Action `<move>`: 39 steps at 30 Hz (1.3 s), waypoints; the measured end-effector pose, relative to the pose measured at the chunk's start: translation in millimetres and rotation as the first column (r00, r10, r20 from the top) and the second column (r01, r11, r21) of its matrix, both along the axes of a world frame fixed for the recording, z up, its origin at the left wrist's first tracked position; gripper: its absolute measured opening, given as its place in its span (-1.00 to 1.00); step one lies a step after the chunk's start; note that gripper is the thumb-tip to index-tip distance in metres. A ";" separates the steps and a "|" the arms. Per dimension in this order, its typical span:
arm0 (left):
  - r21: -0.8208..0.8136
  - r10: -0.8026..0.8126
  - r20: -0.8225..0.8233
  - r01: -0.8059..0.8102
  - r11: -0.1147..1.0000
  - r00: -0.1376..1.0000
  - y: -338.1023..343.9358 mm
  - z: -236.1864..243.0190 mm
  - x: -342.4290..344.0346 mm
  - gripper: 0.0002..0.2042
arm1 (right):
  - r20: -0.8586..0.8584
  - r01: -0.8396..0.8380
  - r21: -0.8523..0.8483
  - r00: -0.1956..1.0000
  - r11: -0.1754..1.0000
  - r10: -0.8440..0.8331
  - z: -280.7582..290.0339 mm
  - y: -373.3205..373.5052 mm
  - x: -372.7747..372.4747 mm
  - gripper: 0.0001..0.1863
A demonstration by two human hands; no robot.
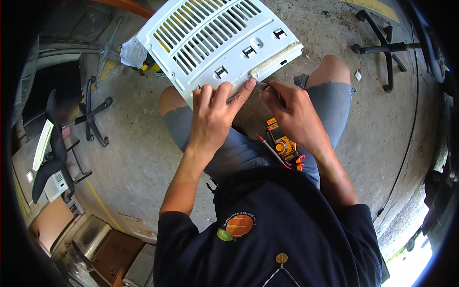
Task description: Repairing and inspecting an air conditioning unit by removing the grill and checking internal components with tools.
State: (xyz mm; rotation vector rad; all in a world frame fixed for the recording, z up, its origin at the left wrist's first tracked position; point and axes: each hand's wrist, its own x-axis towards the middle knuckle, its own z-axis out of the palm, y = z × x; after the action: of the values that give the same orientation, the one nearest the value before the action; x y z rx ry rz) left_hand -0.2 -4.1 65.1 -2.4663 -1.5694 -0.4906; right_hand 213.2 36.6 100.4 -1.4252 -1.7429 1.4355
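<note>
A white slotted metal panel (229,50) is tilted up before me, its near edge at my knees. Along that edge runs a beige, worn-looking strip (277,60). My left hand (210,112) is closed on the panel's near edge, with the index fingertip pressed close to the strip's left end. Just right of that fingertip, my right hand (299,112) pinches a thin, dark, blade-like tool (261,85); its handle is hidden in the fingers. An orange and black multimeter (282,143) lies in my lap, with a red and grey test probe (270,149) beside it.
Wheeled chair bases stand at the right (387,48) and the left (91,112). A clear plastic bag (134,52) is by the panel's left side. Boxes (114,256) sit at the lower left. A dark cable (401,177) crosses the concrete floor on the right.
</note>
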 end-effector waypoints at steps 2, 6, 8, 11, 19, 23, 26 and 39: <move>0.017 -0.035 0.085 0.034 0.999 0.996 0.4 -5.4 -2.7 -0.52 | -0.011 -0.004 -0.014 1.000 1.000 0.004 1.8 -0.6 -0.4 -0.89; 0.054 -0.078 0.176 0.070 0.996 0.981 1.2 -8.0 -3.6 -0.54 | -0.035 -0.025 -0.037 0.999 0.999 0.024 3.3 -3.9 -3.1 -0.88; 0.090 -0.092 0.193 0.076 0.993 0.977 1.6 -6.8 -1.8 -0.55 | -0.060 -0.058 -0.053 0.997 0.997 0.055 2.6 -6.5 -6.7 -0.87; 0.116 -0.104 0.210 0.081 0.990 0.972 1.1 -7.2 -3.1 -0.56 | -0.072 -0.071 -0.065 0.995 0.995 0.067 3.9 -6.9 -8.0 -0.86; 0.112 -0.105 0.196 0.084 0.990 0.975 -0.6 -7.4 -3.5 -0.56 | -0.057 -0.058 -0.064 0.997 0.996 0.054 7.1 -5.8 -6.8 -0.88; 0.029 -0.062 0.102 0.059 0.998 0.993 -3.5 -4.9 -3.9 -0.54 | -0.019 -0.037 -0.033 0.999 0.999 0.036 3.3 -0.4 1.4 -0.88; 0.003 -0.047 0.063 0.047 0.999 0.997 -2.8 -3.1 -2.9 -0.53 | -0.002 -0.022 -0.025 1.000 0.999 0.022 2.7 -1.0 1.6 -0.88; 0.090 -0.123 0.235 0.105 0.990 0.964 -0.2 -16.3 -8.0 -0.51 | -0.008 -0.055 -0.025 0.998 0.998 0.055 7.0 -6.1 -6.5 -0.86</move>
State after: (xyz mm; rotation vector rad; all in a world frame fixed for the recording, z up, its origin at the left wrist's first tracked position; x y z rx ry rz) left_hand -8.2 -4.3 48.8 -2.5266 -1.4617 -0.8812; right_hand 206.7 30.5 107.4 -1.3939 -1.7780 1.4943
